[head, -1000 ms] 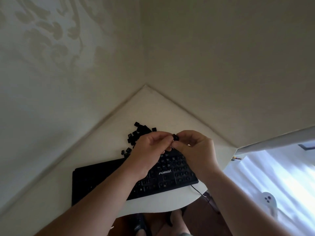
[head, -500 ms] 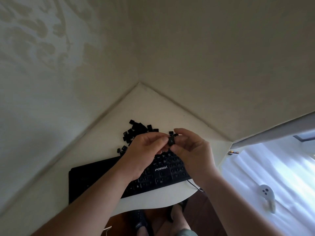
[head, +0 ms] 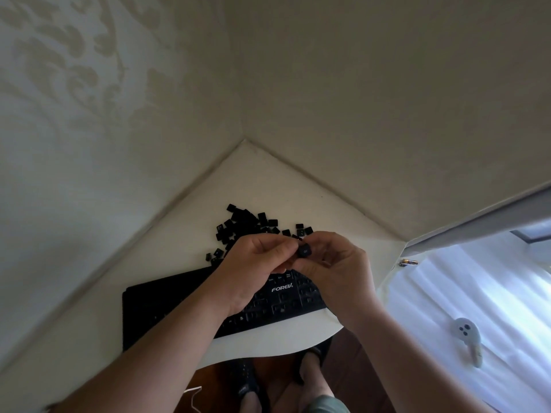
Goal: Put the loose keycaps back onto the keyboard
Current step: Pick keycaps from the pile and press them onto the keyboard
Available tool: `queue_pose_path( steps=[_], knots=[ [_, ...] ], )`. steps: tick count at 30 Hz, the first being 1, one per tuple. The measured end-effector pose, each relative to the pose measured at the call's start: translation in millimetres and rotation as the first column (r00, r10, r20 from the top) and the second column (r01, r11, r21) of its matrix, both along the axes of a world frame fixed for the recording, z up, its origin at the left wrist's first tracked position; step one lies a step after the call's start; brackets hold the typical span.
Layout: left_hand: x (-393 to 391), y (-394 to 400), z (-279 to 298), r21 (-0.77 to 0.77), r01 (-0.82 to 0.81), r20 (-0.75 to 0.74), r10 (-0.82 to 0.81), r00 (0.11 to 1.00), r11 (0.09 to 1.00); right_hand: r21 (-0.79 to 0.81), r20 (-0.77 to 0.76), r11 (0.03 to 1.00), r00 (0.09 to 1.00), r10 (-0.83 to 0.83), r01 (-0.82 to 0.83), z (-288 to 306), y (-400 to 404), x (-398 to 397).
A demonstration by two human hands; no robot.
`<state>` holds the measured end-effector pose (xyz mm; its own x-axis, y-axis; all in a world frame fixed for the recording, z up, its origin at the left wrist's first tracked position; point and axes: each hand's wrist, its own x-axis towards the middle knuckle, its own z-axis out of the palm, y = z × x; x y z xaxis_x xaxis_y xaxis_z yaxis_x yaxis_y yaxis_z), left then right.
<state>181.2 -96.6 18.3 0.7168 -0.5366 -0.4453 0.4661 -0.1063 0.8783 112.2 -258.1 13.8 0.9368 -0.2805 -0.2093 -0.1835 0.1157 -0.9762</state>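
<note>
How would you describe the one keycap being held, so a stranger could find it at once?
Start at the black keyboard on the white corner desk. Above its far edge the left hand and right hand meet, pinching one black keycap. Unlike the loose keycaps piled behind, it is lifted off the desk.

One keyboard (head: 185, 305), two hands (head: 253, 269) (head: 337, 272) — one held keycap (head: 304, 251), one battery (head: 408, 262).

Black keycap (head: 304, 251) held above black keyboard (head: 167, 308); loose keycaps (head: 241, 225) piled behind.

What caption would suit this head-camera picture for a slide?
Both hands, left and right, pinch one black keycap above the keyboard, loose keycaps piled behind.
</note>
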Motion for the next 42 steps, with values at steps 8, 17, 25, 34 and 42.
queue_pose_path(
  steps=[8,17,25,34,42],
  knots=[
    [-6,4,0,-0.003,-0.041,-0.008,0.041,0.999,0.999,0.001,-0.024,0.999,0.999,-0.036,0.036,-4,5,-9],
    [-14,37,-19,0.224,0.101,-0.031,-0.096,0.995,0.969,-0.543,-0.102,0.815,0.979,0.176,-0.203,-27,11,-25],
    [-55,93,-78,0.711,0.004,0.402,-0.412,0.818,0.703,-0.755,-0.221,0.611,0.97,0.105,-0.238,-96,24,-57],
    [-100,100,-107,0.839,-0.138,0.527,-0.724,0.445,0.526,-0.81,-0.222,0.559,0.975,-0.011,-0.178,-124,32,-89],
    [-106,107,-110,0.862,-0.162,0.503,-0.776,0.382,0.48,-0.855,-0.158,0.495,0.987,0.033,-0.154,-124,52,-78]
  ],
)
